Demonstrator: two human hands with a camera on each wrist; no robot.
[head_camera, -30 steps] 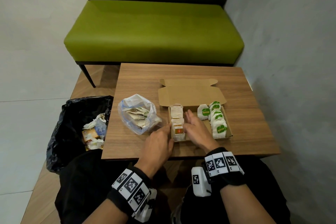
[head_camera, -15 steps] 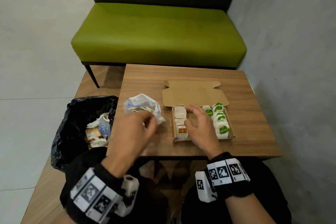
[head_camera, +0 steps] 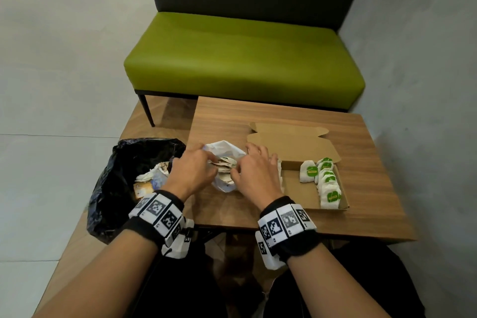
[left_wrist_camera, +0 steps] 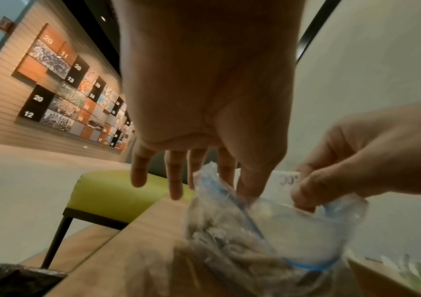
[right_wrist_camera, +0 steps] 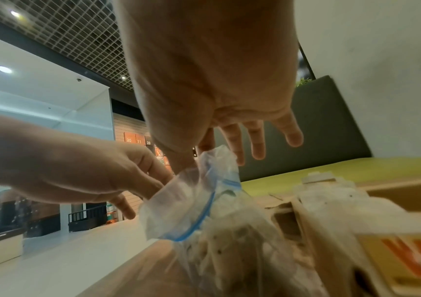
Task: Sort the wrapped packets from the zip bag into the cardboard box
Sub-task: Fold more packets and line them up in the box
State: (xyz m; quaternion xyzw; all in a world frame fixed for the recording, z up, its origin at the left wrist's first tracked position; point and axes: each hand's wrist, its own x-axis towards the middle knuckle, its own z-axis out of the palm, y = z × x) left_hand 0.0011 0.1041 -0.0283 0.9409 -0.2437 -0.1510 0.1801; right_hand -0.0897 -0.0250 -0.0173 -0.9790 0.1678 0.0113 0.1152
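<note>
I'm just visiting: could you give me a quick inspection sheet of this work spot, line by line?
Surface: wooden table, bare wood at the far side.
Job's things: zip bag of packets, mouth held open; cardboard box, lid back, green-labelled packets along its right side.
Clutter: black bin bag holding wrappers, left of the table.
Hands: left hand and right hand each pinch the bag's rim.
Cables: nothing seen.
Surroundings: green bench, grey wall.

public lobby: numbered photo wall, green bench.
</note>
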